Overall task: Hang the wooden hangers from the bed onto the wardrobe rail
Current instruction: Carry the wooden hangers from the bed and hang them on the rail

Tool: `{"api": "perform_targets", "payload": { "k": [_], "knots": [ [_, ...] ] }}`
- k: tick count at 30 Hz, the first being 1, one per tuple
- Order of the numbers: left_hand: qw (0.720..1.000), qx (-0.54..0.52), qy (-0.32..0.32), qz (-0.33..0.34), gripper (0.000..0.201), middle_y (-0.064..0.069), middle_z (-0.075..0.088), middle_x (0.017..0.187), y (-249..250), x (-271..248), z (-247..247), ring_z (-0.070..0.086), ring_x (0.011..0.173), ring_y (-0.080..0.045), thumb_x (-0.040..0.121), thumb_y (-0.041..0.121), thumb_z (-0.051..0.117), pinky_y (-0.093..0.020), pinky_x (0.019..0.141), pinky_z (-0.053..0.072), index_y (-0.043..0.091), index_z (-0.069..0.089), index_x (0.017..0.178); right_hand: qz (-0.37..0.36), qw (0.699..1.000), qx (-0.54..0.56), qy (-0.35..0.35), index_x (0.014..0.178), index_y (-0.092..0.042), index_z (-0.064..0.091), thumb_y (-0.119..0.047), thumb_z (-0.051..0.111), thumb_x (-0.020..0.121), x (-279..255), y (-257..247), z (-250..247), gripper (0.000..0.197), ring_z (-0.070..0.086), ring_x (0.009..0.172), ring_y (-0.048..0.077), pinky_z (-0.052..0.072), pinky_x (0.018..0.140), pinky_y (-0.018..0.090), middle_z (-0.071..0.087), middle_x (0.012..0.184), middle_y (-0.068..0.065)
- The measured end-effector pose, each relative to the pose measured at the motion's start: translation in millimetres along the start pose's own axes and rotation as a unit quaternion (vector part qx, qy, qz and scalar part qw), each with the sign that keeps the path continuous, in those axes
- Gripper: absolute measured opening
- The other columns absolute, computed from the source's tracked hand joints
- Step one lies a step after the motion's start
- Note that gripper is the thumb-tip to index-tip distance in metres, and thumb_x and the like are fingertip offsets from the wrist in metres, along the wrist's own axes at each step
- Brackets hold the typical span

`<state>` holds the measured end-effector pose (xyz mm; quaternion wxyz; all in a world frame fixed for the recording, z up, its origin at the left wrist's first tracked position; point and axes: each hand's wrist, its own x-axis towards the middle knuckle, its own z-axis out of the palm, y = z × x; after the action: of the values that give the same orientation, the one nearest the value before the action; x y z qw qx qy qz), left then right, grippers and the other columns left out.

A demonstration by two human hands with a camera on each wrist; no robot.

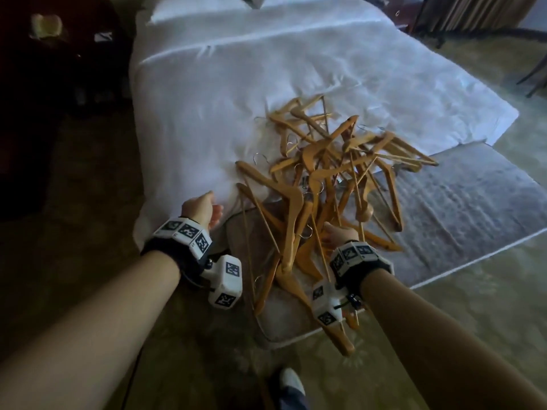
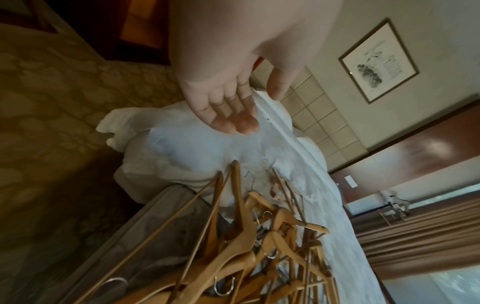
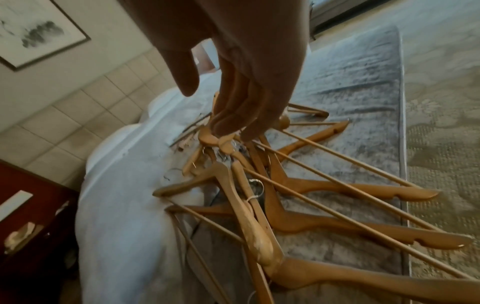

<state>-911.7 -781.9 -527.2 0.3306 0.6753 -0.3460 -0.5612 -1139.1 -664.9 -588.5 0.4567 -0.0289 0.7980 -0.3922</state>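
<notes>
A tangled pile of several wooden hangers (image 1: 325,173) with metal hooks lies at the foot of the bed, half on the white duvet (image 1: 236,84) and half on the grey runner (image 1: 458,208). My left hand (image 1: 211,213) hovers just left of the pile by the duvet's edge, its fingers (image 2: 233,115) relaxed and holding nothing. Over the pile's near side my right hand (image 1: 334,233) reaches down, thumb spread apart. Its fingertips (image 3: 228,129) sit at the neck of a top hanger (image 3: 215,139) without gripping it. One hanger (image 1: 340,335) juts past the bed's foot edge. No wardrobe rail is in view.
Dark wooden furniture (image 1: 29,113) stands left of the bed. Patterned carpet (image 1: 473,306) surrounds the bed's foot, with my foot (image 1: 291,383) on it. Chair legs (image 1: 532,72) and striped curtains (image 1: 473,13) are at the far right. A framed picture (image 2: 379,59) hangs on the wall.
</notes>
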Motion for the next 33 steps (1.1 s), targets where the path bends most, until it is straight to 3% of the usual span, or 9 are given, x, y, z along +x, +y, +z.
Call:
{"api": "perform_targets", "payload": {
  "k": [7,12,14,17,20,22,26,30,33],
  "knots": [
    [1.0,-0.006,0.01,-0.028,0.025,0.004,0.059,0.065,-64.8,59.9,26.7,0.051,0.063,-0.008,0.095,0.028,0.049,-0.022,0.063,0.041,0.017,0.053,0.073,-0.043,0.974,-0.215,-0.046,0.108,-0.007,0.06,-0.038,0.06,0.087,78.0,30.5,53.6,0.037,0.062,0.096,0.027,0.05,0.086,0.036,0.063,0.096,0.009],
    [0.999,0.001,0.018,-0.047,0.022,0.004,0.059,0.077,-109.7,87.3,39.9,0.055,0.072,-0.008,0.095,0.03,0.05,-0.024,0.07,0.045,0.019,0.055,0.077,0.008,0.974,-0.203,-0.105,0.139,-0.005,0.032,-0.037,0.067,0.083,116.5,60.0,89.4,0.073,0.054,0.117,0.028,0.046,0.08,0.031,0.052,0.131,0.012],
    [0.998,0.0,0.023,-0.053,0.021,0.004,0.06,0.08,-116.7,92.6,38.9,0.056,0.075,-0.009,0.095,0.031,0.05,-0.025,0.071,0.045,0.019,0.056,0.079,0.037,0.971,-0.199,-0.127,0.144,-0.006,0.022,-0.037,0.075,0.076,120.3,70.3,104.4,0.091,0.05,0.121,0.03,0.049,0.09,0.036,0.046,0.137,0.013],
    [0.998,-0.004,0.023,-0.066,0.021,0.004,0.059,0.082,-116.9,95.8,35.0,0.055,0.075,-0.008,0.096,0.031,0.049,-0.024,0.069,0.045,0.019,0.055,0.08,0.047,0.961,-0.234,-0.139,0.131,-0.009,0.034,-0.03,0.077,0.074,126.5,74.7,114.2,0.075,0.056,0.108,0.03,0.051,0.088,0.037,0.053,0.121,0.012],
    [0.997,-0.007,0.038,-0.066,0.021,0.003,0.059,0.081,-101.3,87.9,31.5,0.055,0.074,-0.009,0.096,0.03,0.049,-0.024,0.069,0.044,0.018,0.055,0.081,0.066,0.951,-0.228,-0.198,0.09,-0.006,0.055,-0.021,0.064,0.086,114.9,56.6,110.7,0.018,0.06,0.067,0.018,0.049,0.048,0.018,0.06,0.08,0.007],
    [0.997,-0.01,0.044,-0.066,0.021,0.002,0.059,0.08,-85.0,79.1,31.5,0.055,0.072,-0.009,0.096,0.029,0.049,-0.024,0.068,0.044,0.017,0.055,0.08,0.07,0.954,-0.204,-0.207,0.077,-0.007,0.052,-0.02,0.061,0.087,95.8,36.7,103.3,0.019,0.053,0.055,0.014,0.046,0.039,0.015,0.054,0.067,0.004],
    [0.997,-0.012,0.038,-0.063,0.019,0.001,0.059,0.079,-43.3,54.7,37.1,0.055,0.071,-0.011,0.095,0.027,0.051,-0.026,0.065,0.044,0.016,0.055,0.081,0.078,0.961,-0.124,-0.233,0.09,-0.008,0.059,-0.033,0.069,0.073,67.8,-9.1,88.2,0.031,0.064,0.08,0.025,0.055,0.085,0.043,0.062,0.085,0.009],
    [0.999,-0.031,0.014,-0.039,0.019,-0.002,0.06,0.08,4.2,28.6,39.2,0.057,0.07,-0.014,0.093,0.029,0.054,-0.029,0.067,0.048,0.014,0.057,0.082,0.053,0.96,-0.151,-0.229,0.095,-0.013,0.067,-0.052,0.076,0.036,103.6,-25.0,85.4,0.071,0.065,0.098,0.03,0.05,0.091,0.044,0.069,0.106,0.011],
    [0.999,-0.035,0.012,-0.025,0.02,-0.003,0.06,0.084,35.8,10.3,31.9,0.058,0.075,-0.016,0.093,0.033,0.054,-0.032,0.068,0.05,0.014,0.058,0.093,0.041,0.959,-0.128,-0.25,0.086,-0.012,0.066,-0.041,0.08,0.03,57.0,-59.1,70.0,0.065,0.064,0.1,0.029,0.051,0.09,0.043,0.067,0.099,0.009]
  ]
}}
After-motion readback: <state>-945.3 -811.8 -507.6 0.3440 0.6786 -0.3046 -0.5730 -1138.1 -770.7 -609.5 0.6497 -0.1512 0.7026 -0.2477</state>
